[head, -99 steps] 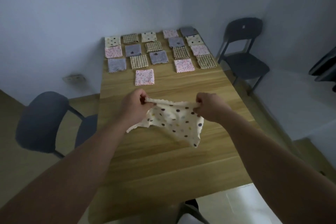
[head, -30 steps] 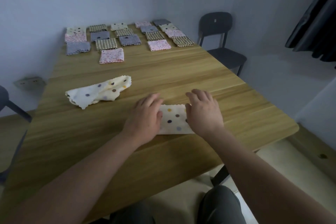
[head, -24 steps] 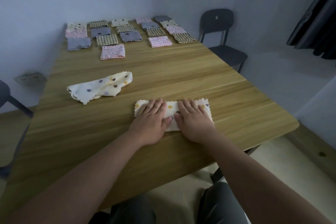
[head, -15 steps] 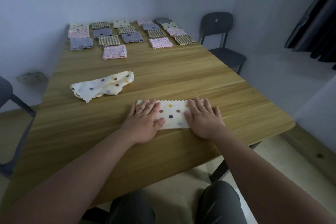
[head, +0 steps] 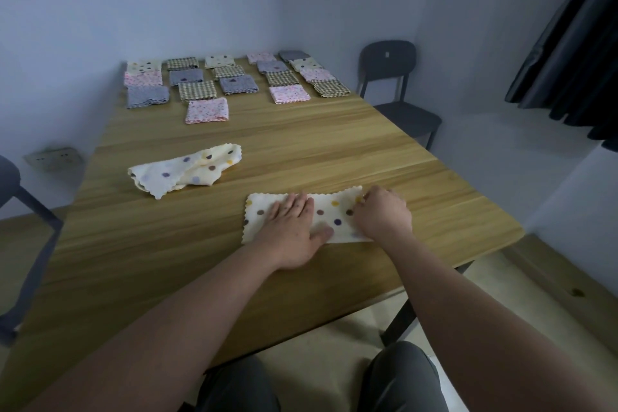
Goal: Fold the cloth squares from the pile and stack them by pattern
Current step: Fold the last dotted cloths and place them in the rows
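so the cream polka-dot cloth (head: 334,216) is laid out as a long folded strip near the front edge of the wooden table (head: 334,150), and it's pinned down under both hands. The left hand (head: 291,231) is spread flat on the strip's left half, fingers straight and close together, thumb stuck out toward the middle, so nothing is gripped there, it's just pressed down. The right hand (head: 383,214) is parked on the strip's right end with the fingers curled down over the short edge. That edge looks to be pinched at the far corner, though the fingertips are mostly hidden behind the knuckles. A stretch of dotted fabric is visible between the two hands, and the scalloped end of the strip pokes out to the outer side of the left hand. Up and outward from the left hand, well apart from it, a second dotted cloth (head: 187,174) is seen lying loose and rumpled. Way past both hands, at the far end of the table, the folded squares (head: 197,90) are set out in rows: cream dotted, pink floral, grey and brown checked, with one pink floral square (head: 207,110) placed nearest the hands. A dark chair (head: 391,77) is seen beyond the right hand by the table's side, a dark curtain (head: 575,43) is hung further out that way, and a wall socket (head: 55,157) can be spotted low on the wall out past the left hand
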### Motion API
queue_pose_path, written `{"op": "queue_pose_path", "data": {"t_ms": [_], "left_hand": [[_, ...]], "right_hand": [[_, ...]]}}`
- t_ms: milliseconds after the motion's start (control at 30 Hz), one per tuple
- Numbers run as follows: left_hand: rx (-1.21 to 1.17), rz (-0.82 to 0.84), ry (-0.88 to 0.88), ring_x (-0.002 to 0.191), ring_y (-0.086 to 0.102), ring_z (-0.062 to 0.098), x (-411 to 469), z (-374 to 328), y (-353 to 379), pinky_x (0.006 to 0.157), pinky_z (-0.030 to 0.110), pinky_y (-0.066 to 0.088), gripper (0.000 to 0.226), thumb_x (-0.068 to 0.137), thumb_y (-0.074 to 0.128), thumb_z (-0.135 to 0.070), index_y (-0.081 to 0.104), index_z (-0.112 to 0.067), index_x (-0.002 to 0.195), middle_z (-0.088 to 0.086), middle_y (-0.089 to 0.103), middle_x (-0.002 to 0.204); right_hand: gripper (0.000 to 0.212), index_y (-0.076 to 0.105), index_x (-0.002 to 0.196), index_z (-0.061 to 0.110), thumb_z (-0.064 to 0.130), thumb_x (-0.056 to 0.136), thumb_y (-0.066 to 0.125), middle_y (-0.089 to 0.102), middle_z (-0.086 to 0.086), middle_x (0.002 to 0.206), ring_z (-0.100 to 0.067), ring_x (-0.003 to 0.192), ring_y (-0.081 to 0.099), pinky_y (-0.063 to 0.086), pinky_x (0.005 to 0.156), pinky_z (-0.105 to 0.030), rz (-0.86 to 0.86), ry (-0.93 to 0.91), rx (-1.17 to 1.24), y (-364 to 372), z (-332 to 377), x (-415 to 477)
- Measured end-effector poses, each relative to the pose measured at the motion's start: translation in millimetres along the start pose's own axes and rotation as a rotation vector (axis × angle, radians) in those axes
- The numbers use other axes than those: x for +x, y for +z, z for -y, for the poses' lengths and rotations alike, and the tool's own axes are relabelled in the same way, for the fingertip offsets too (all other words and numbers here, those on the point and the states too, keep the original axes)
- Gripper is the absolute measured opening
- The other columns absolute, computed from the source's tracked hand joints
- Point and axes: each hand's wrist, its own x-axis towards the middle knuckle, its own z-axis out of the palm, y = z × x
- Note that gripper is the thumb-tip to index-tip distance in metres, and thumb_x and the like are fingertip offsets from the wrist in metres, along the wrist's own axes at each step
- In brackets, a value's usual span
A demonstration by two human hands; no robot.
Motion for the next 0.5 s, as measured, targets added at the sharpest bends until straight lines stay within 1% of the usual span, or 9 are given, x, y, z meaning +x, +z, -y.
{"op": "queue_pose_path", "data": {"t_ms": [67,167,233,300,367,400,433,467,500], "left_hand": [[0.014,0.007,0.02,0.153,-0.022,0.016,-0.9,4.0,1.5,0.126,0.043,-0.009,0.096,0.092,0.019,-0.08,-0.012,-0.019,0.161,-0.001,-0.021,0.167],[0.02,-0.001,0.063,0.153,-0.02,0.016,-1.0,10.4,2.8,0.126,0.044,-0.006,0.109,0.083,0.024,-0.089,-0.012,-0.021,0.161,-0.002,-0.019,0.168],[-0.001,-0.023,0.072,0.155,-0.016,0.015,-0.1,12.7,3.7,0.127,0.043,-0.004,0.112,0.081,0.028,-0.091,-0.009,-0.022,0.161,-0.003,-0.014,0.169],[-0.032,-0.046,0.068,0.156,-0.01,0.015,0.2,13.4,3.1,0.127,0.042,-0.002,0.112,0.081,0.033,-0.089,-0.005,-0.022,0.162,-0.004,-0.008,0.17],[-0.068,-0.088,0.071,0.156,-0.001,0.016,-1.4,12.9,1.5,0.127,0.041,0.003,0.101,0.088,0.042,-0.079,0.002,-0.023,0.162,-0.005,0.002,0.17],[-0.105,-0.12,0.076,0.156,0.006,0.017,-4.0,11.6,-0.7,0.127,0.04,0.008,0.09,0.094,0.047,-0.068,0.007,-0.024,0.162,-0.005,0.01,0.169],[-0.164,-0.157,0.077,0.153,0.02,0.019,-6.1,11.0,-4.2,0.125,0.038,0.019,0.077,0.099,0.051,-0.054,0.016,-0.026,0.161,-0.004,0.023,0.166],[-0.241,-0.191,0.071,0.144,0.039,0.02,-8.3,11.4,-9.5,0.116,0.036,0.034,0.064,0.101,0.053,-0.039,0.027,-0.028,0.158,-0.003,0.041,0.157],[-0.316,-0.204,0.044,0.125,0.056,0.019,-10.3,11.8,-16.8,0.098,0.032,0.047,0.052,0.102,0.052,-0.029,0.04,-0.029,0.153,-0.002,0.058,0.139]], "right_hand": [[0.032,0.053,0.122,0.014,0.03,0.095,0.05,0.061,-0.011,0.118,-0.032,0.104,0.058,0.051,0.084,-0.041,0.024,0.021,0.176,-5.4,-0.2,1.8],[0.03,0.049,0.123,0.014,0.028,0.097,0.053,0.059,-0.008,0.109,-0.026,0.088,0.056,0.045,0.068,-0.033,0.033,0.006,0.35,-13.6,-0.2,2.4],[0.038,0.045,0.131,0.016,0.027,0.097,0.056,0.062,-0.007,0.102,-0.022,0.078,0.058,0.041,0.057,-0.029,0.019,-0.021,0.423,-18.7,1.3,1.9],[0.048,0.042,0.142,0.027,0.024,0.097,0.058,0.064,-0.006,0.091,-0.019,0.068,0.058,0.04,0.05,-0.027,0.028,-0.054,0.501,-26.1,5.4,1.4],[0.041,0.054,0.137,0.036,0.022,0.099,0.057,0.068,-0.01,0.093,-0.019,0.069,0.058,0.044,0.049,-0.029,0.103,-0.057,0.652,-35.2,11.3,0.7],[0.033,0.065,0.127,0.034,0.019,0.099,0.056,0.069,-0.01,0.097,-0.019,0.072,0.059,0.047,0.05,-0.028,0.16,-0.039,0.755,-41.5,14.9,-0.6],[0.028,0.073,0.116,0.028,0.016,0.099,0.055,0.07,-0.01,0.098,-0.019,0.074,0.061,0.05,0.053,-0.028,0.214,-0.025,0.854,-48.9,17.8,-2.7],[0.027,0.077,0.109,0.02,0.011,0.099,0.053,0.07,-0.01,0.097,-0.019,0.074,0.063,0.053,0.056,-0.03,0.262,-0.016,0.943,-54.9,20.8,-3.8],[0.03,0.076,0.109,0.011,0.006,0.098,0.049,0.071,-0.013,0.095,-0.019,0.072,0.065,0.055,0.058,-0.03,0.3,-0.012,1.028,-61.1,23.2,-4.8]]}}
